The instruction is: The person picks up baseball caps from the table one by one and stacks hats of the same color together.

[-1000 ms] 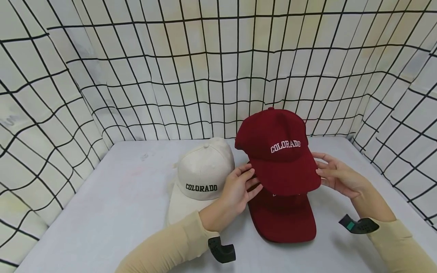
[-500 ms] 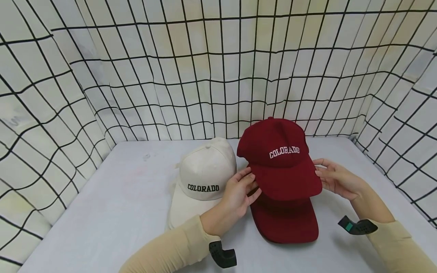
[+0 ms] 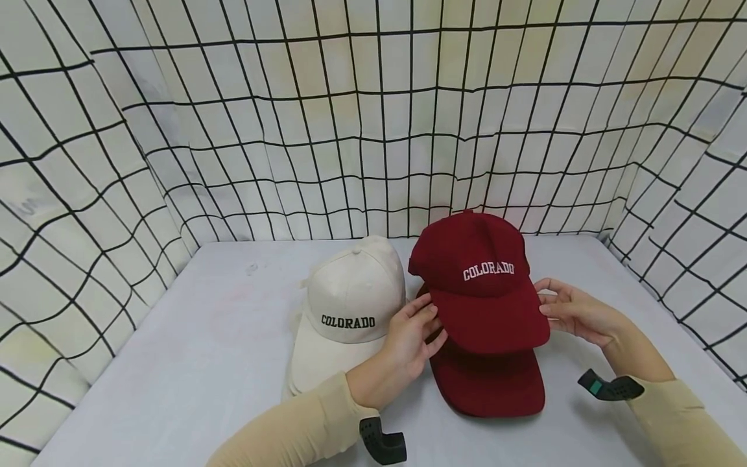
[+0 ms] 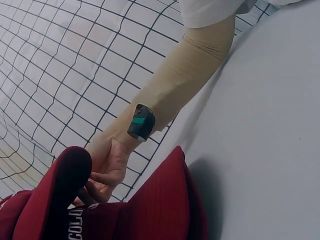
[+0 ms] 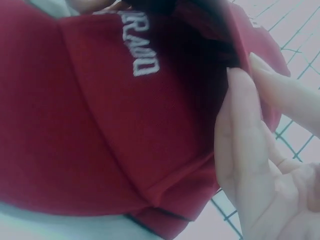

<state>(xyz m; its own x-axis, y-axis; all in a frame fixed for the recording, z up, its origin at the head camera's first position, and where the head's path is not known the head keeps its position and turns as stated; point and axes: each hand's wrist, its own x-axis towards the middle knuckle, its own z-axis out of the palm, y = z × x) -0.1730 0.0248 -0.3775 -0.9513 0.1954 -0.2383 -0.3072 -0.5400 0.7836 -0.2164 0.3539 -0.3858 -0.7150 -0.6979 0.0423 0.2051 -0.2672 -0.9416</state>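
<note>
A dark red cap (image 3: 481, 256) with white COLORADO lettering is held by its brim between both hands. My left hand (image 3: 405, 344) grips the brim's left edge. On the other side, my right hand (image 3: 583, 316) pinches the right edge, thumb on top and fingers underneath, as the right wrist view shows. Directly below is a second red cap (image 3: 496, 389), its brim resting on the table and its crown mostly covered by the upper one. In the right wrist view, part of the lettering on this lower cap (image 5: 100, 135) shows beneath the raised brim.
An off-white cap (image 3: 353, 292) with black COLORADO lettering sits left of the red caps, partly behind my left forearm. The table (image 3: 192, 337) has a pale covering. White walls with black netting (image 3: 385, 117) enclose its back and sides.
Both hands have brought the upper red cap down, closer over the lower one. The lower red cap and the off-white cap have stayed in place.
</note>
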